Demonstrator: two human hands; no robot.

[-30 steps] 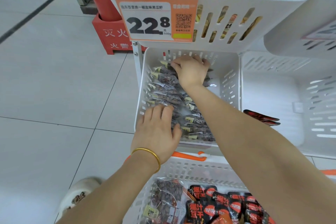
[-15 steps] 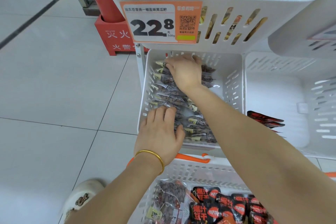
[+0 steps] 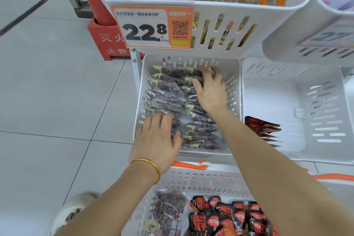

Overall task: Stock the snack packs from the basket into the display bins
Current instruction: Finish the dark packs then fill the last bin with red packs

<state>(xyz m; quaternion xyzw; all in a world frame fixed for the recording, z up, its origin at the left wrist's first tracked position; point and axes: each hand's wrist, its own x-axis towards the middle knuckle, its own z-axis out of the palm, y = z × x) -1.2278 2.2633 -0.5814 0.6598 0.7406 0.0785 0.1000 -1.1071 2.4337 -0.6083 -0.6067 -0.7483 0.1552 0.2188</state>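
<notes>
Nearest us, the basket (image 3: pixel 201 180) holds red-black packs (image 3: pixel 226 216) and a clear bag (image 3: pixel 168 210). Past it, our left hand (image 3: pixel 155 140) lies flat, fingers straight, on the dark snack packs (image 3: pixel 199 128) filling the lower bin (image 3: pixel 234 74). Farther in, our right hand (image 3: pixel 210 90) is spread, gripping nothing. It is blurred, so we cannot tell whether it touches the packs.

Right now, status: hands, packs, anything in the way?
Left hand flat on packs, front. Right hand open over back rows. Packs fill lower bin. Upper bin overhangs.
</notes>
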